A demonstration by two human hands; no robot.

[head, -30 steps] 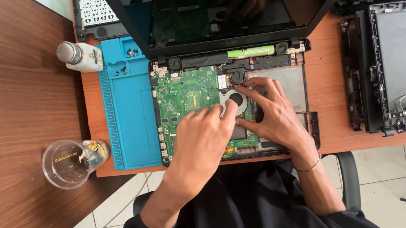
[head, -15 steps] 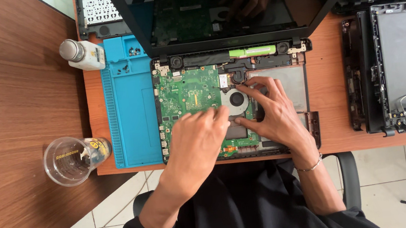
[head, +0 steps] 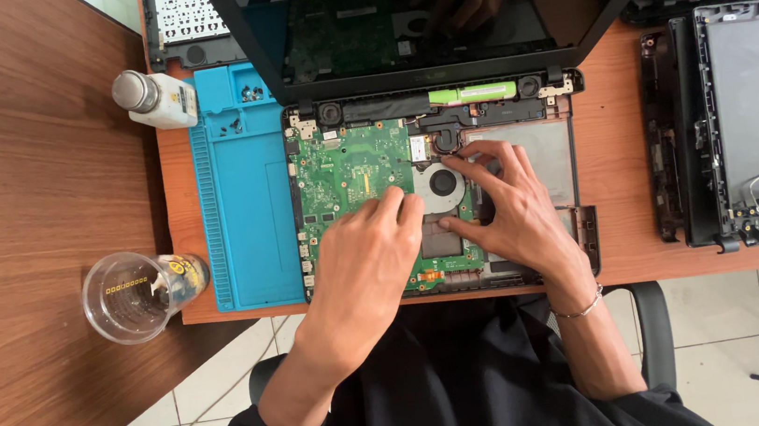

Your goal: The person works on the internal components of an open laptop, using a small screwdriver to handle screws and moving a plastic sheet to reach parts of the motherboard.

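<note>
Teardown is well along here: the laptop base sits open on the desk with its top cover and keyboard already off, so the green motherboard and the round cooling fan are fully exposed. Board and fan are both still seated in the shell. My left hand lies flat on the board with fingers loosely together, gripping nothing. My right hand is spread wide, fingertips around the fan's edge, holding nothing either. 1 blue work mat lies just beside the base.
</note>
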